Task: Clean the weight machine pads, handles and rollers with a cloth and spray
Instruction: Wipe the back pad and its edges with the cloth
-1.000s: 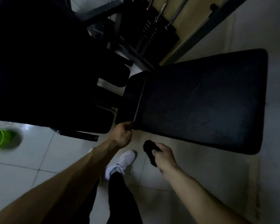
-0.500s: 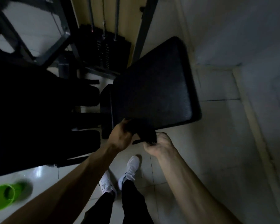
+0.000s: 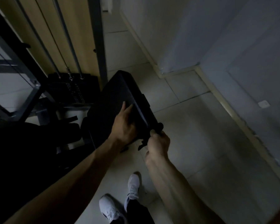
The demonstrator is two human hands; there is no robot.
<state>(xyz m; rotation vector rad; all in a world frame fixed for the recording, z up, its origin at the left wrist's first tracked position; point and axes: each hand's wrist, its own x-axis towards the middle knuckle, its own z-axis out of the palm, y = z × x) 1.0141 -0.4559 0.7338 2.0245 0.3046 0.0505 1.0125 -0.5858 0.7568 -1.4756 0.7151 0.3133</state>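
The black bench pad [image 3: 113,92] of the weight machine runs from the centre toward the upper left. My left hand [image 3: 124,126] lies on its near end with the thumb up and the fingers curled over the edge. It seems to hold one end of the dark cloth [image 3: 158,126], though the dim light blurs cloth and pad together. At the pad's near right corner my right hand [image 3: 158,143] grips the other end of the cloth in a fist. A bit of cloth hangs down between the two hands. No spray bottle is in view.
The weight stack [image 3: 71,89] with its guide rods and a grey steel post [image 3: 97,38] stand behind the pad. Dark roller pads [image 3: 68,131] and frame bars fill the left. Tiled floor [image 3: 192,126] and a wall [image 3: 233,46] lie to the right. My white shoes [image 3: 132,185] are below.
My view has swung right and up, so the green object on the floor is out of sight. My left hand moved onto the pad's end, and my right hand brought the cloth to the corner.
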